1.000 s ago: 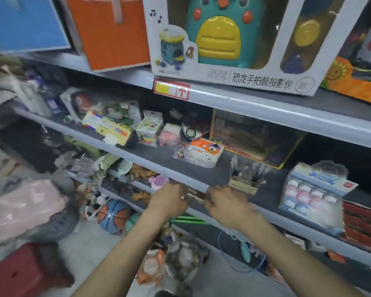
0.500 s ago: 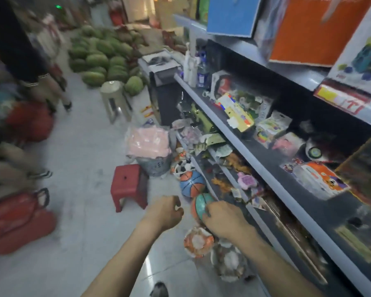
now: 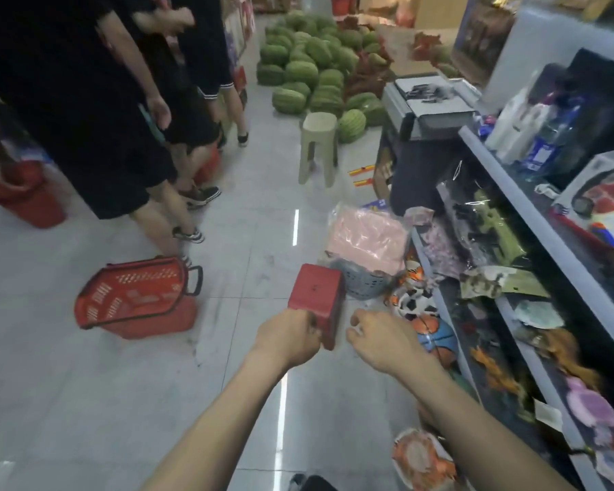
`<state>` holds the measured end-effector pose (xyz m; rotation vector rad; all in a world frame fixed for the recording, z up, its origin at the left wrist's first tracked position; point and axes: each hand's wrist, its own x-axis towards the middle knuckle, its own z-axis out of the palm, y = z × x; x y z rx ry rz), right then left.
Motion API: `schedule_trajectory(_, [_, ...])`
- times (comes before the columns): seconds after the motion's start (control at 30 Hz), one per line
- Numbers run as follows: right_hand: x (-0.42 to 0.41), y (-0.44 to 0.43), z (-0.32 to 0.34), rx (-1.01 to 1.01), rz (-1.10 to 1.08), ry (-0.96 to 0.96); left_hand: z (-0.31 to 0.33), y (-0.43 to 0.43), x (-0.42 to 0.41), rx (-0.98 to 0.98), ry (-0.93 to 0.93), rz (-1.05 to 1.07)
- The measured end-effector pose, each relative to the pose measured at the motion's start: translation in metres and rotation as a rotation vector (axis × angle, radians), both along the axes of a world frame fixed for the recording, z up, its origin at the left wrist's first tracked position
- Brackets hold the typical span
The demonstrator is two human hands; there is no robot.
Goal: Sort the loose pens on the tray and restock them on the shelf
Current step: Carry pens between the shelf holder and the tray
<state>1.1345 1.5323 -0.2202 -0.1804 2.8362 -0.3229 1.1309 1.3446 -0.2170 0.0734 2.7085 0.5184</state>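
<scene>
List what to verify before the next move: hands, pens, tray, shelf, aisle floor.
1. Pens and tray in view: not ok, neither shows.
2. Left hand free: cannot tell; its fingers are curled at the near edge of the red stool, and whether they grip it is unclear.
3. Right hand free: cannot tell; its fingers are loosely curled and blurred.
4. Shelf nearby: ok, it runs along the right side.
5. Aisle floor clear: not ok; a red basket and bystanders' legs stand to the left.
</scene>
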Motion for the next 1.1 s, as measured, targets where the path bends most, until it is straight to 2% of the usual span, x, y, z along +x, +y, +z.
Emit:
schedule_trajectory(0.27, [-0.141,-0.064,-0.012,0.045,0.07,-0.019,-0.014,-0.075,-0.133,0.026,-0.035,0.081])
schedule_trajectory(0.77, [-0.453,-0.119,-0.044,-0.013,0.076,-0.07,-0.033,-0.121,-0.434,0.0,-0.161,0.175])
schedule_trajectory(0.97, [-0.567,-0.157,-0.065,-0.02,0.04,-0.185,-0.049,-0.172,-0.558,-0.058,-0.219,0.105])
schedule_trajectory(1.1, [-0.644,-0.188,-0.08,0.008,-0.02,-0.194,-0.059,-0.205,-0.642,-0.055,-0.223,0.019])
